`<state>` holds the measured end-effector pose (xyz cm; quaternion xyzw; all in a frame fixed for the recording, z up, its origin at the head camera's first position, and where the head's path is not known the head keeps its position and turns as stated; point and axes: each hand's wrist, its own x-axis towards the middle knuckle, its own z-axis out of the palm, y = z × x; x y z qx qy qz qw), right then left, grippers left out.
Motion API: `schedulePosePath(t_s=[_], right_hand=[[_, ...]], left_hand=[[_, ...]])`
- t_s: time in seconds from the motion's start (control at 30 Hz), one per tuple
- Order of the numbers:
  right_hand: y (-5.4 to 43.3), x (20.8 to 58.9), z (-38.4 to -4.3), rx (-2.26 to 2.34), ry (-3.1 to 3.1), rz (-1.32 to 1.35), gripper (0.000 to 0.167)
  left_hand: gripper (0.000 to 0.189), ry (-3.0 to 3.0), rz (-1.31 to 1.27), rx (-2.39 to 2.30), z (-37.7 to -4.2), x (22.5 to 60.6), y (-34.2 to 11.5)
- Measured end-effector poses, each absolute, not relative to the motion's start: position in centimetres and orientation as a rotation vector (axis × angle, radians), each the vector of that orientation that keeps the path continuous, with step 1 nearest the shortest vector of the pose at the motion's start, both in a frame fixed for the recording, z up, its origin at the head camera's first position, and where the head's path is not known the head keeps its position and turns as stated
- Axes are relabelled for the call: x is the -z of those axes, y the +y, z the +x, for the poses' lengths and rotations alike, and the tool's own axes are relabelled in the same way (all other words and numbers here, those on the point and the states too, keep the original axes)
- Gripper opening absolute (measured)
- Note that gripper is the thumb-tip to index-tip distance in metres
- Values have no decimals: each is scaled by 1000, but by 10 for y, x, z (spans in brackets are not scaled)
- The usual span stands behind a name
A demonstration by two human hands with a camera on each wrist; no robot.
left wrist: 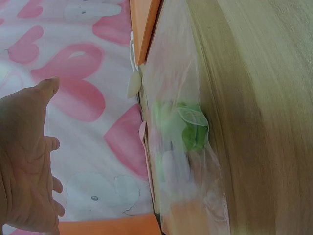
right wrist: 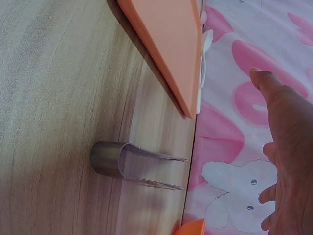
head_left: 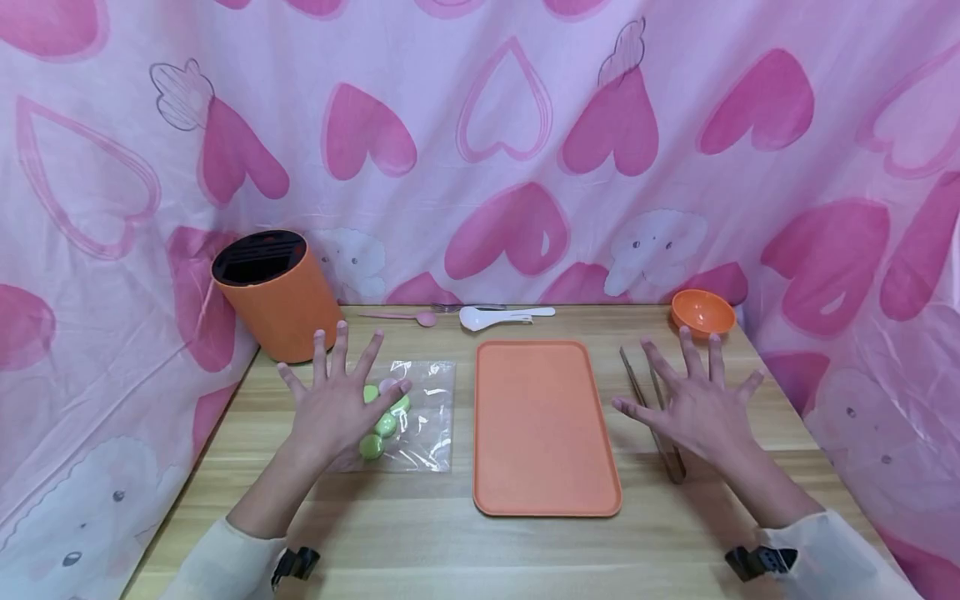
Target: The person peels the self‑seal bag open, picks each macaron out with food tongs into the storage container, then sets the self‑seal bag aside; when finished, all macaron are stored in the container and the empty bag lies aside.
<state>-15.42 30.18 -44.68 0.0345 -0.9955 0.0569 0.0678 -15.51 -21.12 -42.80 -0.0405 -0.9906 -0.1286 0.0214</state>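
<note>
My left hand is held with fingers spread above a clear plastic bag that contains several green round pieces and a pale purple one. It partly hides the bag in the head view. Over on the right, my right hand spreads its fingers too, overlapping a pair of metal tongs in the head view. Both hands hold nothing. In the right wrist view the tongs lie on the wood with their arms apart. Between the hands sits an orange rectangular tray, bare.
An orange knife block with a black slotted top stands back left. Along the rear edge lie a pink spoon, a fork and a white spoon. An orange bowl is back right. A heart-patterned curtain surrounds the table.
</note>
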Motion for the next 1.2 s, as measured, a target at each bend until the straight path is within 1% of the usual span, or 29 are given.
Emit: schedulePosePath(t_s=[0.4,0.67,0.8,1.03,1.2], right_hand=[[294,446,-160,-174,-3007,126,111],[277,446,-176,-181,-3016,230,110],[264,445,-188,-220,-3020,293,109],[234,446,-209,-246,-3022,420,104],[210,453,-223,-232,-2972,520,96]], left_hand=[[95,-3080,-164,400,-157,431,-214],[96,-3150,-242,412,-161,454,-219],[89,-3213,-311,436,-161,464,-224],[68,-3243,-469,486,-159,478,-235],[66,-3264,-472,536,-159,489,-241]])
